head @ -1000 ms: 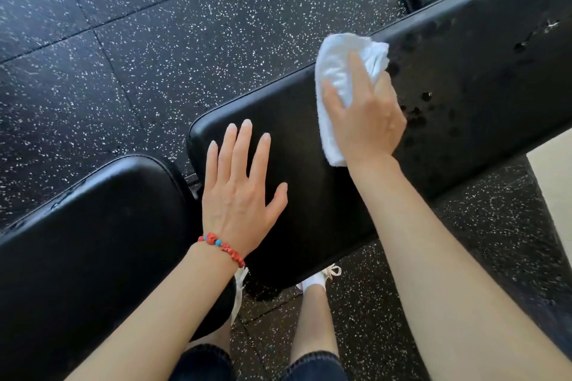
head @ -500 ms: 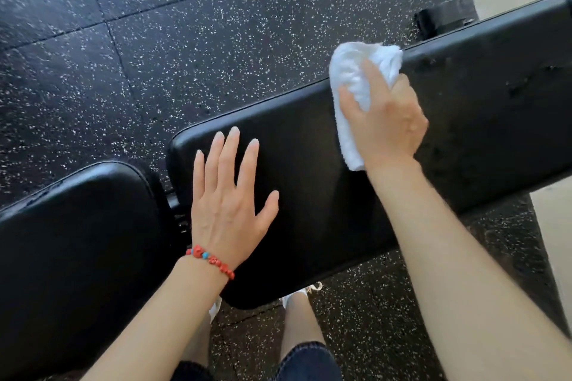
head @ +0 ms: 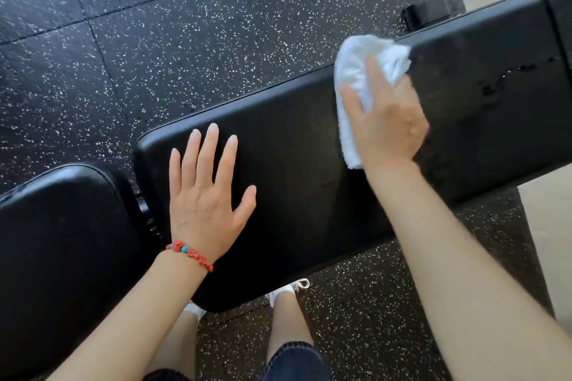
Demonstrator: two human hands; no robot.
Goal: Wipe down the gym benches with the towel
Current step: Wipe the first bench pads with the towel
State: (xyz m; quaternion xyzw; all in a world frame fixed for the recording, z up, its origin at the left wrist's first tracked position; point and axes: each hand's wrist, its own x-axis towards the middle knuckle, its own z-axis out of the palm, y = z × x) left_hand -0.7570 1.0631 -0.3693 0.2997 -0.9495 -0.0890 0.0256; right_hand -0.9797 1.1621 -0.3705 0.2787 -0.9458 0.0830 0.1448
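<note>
A long black padded bench pad runs from lower left to upper right. My right hand presses a bunched white towel onto its far half, near the far edge. Dark wet marks show on the pad just right of the towel. My left hand, with a red bead bracelet at the wrist, lies flat with fingers spread on the pad's near end. A second black seat pad sits at the lower left, separated by a narrow gap with metal hardware.
Black rubber floor tiles with white speckles surround the bench. A black bench foot sticks out behind the pad at upper right. A pale floor begins at the right. My legs and white shoes stand under the pad's near edge.
My right hand has slid the towel rightward along the pad, over the wet spots, which now look smeared and fewer. My left hand stays flat on the pad.
</note>
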